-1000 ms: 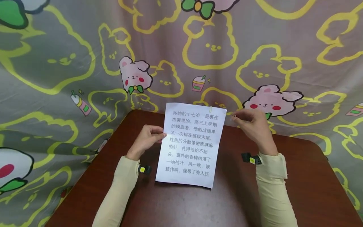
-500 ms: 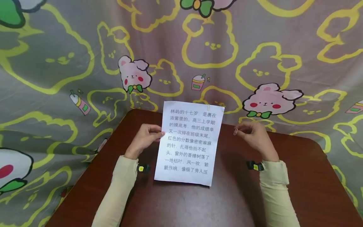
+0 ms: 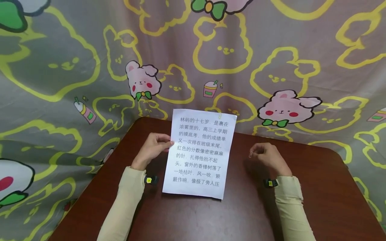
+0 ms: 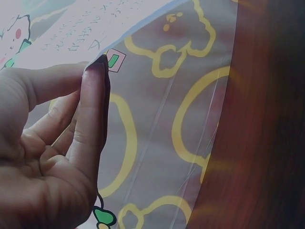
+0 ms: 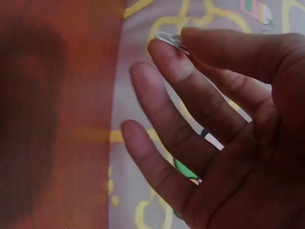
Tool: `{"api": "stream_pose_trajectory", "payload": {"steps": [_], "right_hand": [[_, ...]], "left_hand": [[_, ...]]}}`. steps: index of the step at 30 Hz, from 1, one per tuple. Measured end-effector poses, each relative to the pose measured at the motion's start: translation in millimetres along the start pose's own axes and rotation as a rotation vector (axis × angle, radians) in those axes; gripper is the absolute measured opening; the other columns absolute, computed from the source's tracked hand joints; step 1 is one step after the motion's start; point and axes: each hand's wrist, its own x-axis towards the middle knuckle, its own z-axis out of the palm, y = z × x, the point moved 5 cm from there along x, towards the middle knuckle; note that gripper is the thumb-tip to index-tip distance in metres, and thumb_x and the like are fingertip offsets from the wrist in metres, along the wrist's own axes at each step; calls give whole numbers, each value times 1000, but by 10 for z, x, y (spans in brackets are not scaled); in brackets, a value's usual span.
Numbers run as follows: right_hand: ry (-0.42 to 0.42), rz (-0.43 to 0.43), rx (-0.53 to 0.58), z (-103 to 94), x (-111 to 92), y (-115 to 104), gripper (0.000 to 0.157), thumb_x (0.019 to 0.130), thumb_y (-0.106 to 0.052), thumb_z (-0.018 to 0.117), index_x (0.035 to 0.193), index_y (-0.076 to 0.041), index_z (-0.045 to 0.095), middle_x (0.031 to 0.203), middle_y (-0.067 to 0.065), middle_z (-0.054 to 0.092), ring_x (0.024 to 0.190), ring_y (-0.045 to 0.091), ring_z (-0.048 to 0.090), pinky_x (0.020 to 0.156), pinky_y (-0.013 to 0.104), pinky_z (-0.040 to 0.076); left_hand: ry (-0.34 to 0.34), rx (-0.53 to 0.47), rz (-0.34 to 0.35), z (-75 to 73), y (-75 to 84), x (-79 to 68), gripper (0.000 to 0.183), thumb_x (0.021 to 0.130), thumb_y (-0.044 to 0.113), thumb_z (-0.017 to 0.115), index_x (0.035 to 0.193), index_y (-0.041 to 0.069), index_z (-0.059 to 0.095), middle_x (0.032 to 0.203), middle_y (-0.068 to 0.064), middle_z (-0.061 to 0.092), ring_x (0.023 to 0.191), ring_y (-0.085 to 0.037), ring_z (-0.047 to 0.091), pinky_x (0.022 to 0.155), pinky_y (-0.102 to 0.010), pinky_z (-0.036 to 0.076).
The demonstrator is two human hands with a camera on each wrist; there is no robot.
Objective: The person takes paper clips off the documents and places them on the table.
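A white sheet of paper (image 3: 197, 157) printed with Chinese characters is held up, tilted, over the table. My left hand (image 3: 154, 149) pinches its left edge between thumb and fingers; the left wrist view shows the paper (image 4: 90, 28) at the fingertips. A yellowish paper clip (image 3: 219, 115) sits on the sheet's top edge, toward the right corner. Apart from the paper, on its right, my right hand (image 3: 268, 156) pinches a small paper clip (image 3: 250, 154). In the right wrist view this clip (image 5: 171, 40) lies between thumb and fingertip, with the other fingers loosely extended.
The dark reddish-brown table (image 3: 193, 221) spreads beneath both hands. Behind it hangs a grey curtain (image 3: 181, 43) with yellow bear outlines and pink rabbit heads. A black wrist strap with a yellow tag (image 3: 149, 180) is on the left wrist, and a similar one (image 3: 270, 183) on the right.
My right hand has moved down and away from the paper's top right corner, carrying the small paper clip. The left hand and sheet have shifted only slightly left in view.
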Motion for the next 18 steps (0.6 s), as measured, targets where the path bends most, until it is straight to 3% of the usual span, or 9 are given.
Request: {"api": "stream_pose_trajectory", "payload": {"steps": [9, 18], "right_hand": [[-134, 9, -26, 166, 28, 169, 12, 83, 3, 61, 86, -6, 69, 79, 8, 70, 71, 16, 59, 66, 30, 48], [-182, 79, 29, 272, 47, 290, 15, 77, 7, 57, 84, -2, 66, 75, 9, 67, 67, 18, 56, 61, 29, 45]], "left_hand": [[15, 1, -2, -13, 6, -19, 22, 89, 16, 70, 106, 2, 70, 106, -18, 72, 82, -18, 72, 83, -50, 57], [12, 23, -8, -2, 10, -19, 23, 89, 17, 70, 106, 3, 70, 106, -17, 72, 82, -20, 72, 82, -44, 58]]}}
